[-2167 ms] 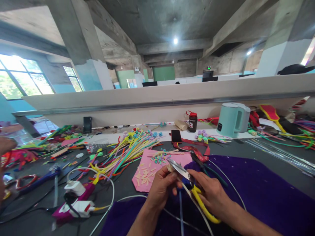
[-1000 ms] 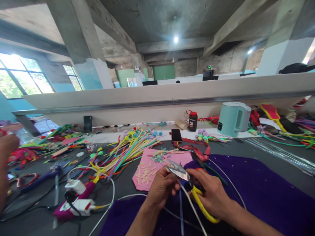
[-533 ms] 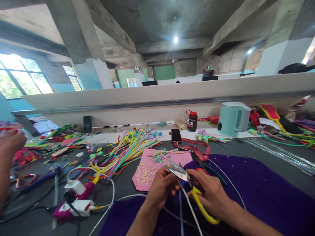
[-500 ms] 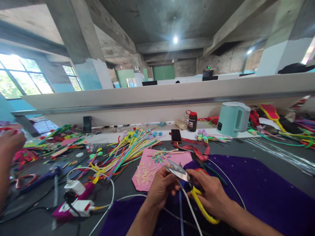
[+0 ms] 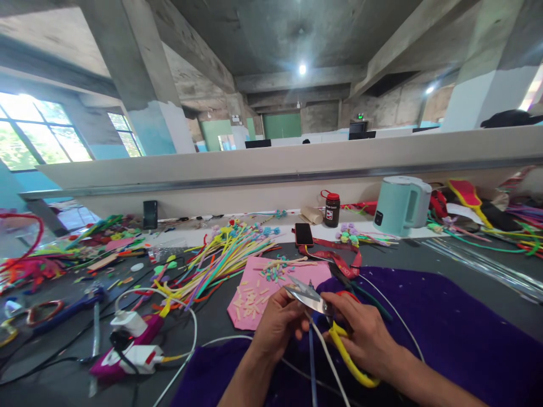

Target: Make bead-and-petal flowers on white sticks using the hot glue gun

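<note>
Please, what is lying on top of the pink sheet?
On the pink sheet lie short cream pieces, small multicoloured pieces and thin strips. The left hand and scissors cover part of its lower right; what lies there is hidden.

Window (image 5: 31, 127): daylight, nearly white, far beyond and left of the left hand (image 5: 278, 317)
Ceiling lamp (image 5: 302, 69): small hazy glare, high above
Scissors (image 5: 313, 299): bright glints beside the right hand (image 5: 360, 327)
Cloth (image 5: 428, 316): dark, little detail, beneath
Pillar (image 5: 123, 79): stretched, leaning, beyond left

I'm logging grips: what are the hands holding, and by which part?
Right hand: scissors, by the handles. Left hand: apparently a pale strip, near its upper end.
</note>
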A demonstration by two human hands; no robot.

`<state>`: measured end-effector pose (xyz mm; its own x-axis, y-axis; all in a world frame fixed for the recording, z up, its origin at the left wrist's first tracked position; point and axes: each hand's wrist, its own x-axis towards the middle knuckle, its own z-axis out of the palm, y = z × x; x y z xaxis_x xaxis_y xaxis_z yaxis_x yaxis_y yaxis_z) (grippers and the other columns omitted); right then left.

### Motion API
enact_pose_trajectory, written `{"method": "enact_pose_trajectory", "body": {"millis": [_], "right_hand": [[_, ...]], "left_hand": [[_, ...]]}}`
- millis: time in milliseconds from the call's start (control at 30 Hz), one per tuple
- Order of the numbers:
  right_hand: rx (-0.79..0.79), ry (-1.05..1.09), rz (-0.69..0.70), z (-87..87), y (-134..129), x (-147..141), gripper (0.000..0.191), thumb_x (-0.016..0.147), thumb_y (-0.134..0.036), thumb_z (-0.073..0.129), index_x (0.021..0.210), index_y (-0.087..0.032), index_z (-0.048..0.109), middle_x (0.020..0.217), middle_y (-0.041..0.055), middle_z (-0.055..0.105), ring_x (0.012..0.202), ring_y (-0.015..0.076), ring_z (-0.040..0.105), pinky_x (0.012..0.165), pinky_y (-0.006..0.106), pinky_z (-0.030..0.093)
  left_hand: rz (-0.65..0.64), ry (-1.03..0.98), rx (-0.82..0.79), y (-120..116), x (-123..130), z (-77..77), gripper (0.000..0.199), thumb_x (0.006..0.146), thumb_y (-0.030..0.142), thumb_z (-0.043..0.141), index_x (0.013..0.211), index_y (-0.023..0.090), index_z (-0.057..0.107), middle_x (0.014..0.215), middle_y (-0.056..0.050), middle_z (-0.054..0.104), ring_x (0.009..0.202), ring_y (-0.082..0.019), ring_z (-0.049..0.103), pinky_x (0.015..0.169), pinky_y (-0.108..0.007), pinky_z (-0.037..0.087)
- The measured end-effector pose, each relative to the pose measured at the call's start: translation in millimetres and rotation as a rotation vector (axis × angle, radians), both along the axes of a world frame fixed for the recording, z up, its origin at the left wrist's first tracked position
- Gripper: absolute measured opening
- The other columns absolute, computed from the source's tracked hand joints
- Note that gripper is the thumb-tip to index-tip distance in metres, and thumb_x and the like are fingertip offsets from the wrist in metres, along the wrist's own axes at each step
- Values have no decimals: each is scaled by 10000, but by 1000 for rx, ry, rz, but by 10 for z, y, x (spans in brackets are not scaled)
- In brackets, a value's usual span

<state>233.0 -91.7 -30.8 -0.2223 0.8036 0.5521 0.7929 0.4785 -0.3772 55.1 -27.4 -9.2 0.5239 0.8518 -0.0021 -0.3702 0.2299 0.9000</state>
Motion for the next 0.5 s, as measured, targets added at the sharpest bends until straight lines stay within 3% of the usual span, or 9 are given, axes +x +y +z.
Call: {"method": "enact_pose_trajectory", "body": {"millis": [500], "right_hand": [[0, 1, 16, -11, 6, 9, 523, 749, -317, 586, 1214, -223, 365, 908, 57, 561, 743, 179, 549, 604, 264, 423]], "left_hand": [[-26, -4, 16, 8, -4, -19, 205, 642, 280, 686, 718, 117, 587, 526, 7, 569, 377, -51, 509, 299, -99, 338]]}}
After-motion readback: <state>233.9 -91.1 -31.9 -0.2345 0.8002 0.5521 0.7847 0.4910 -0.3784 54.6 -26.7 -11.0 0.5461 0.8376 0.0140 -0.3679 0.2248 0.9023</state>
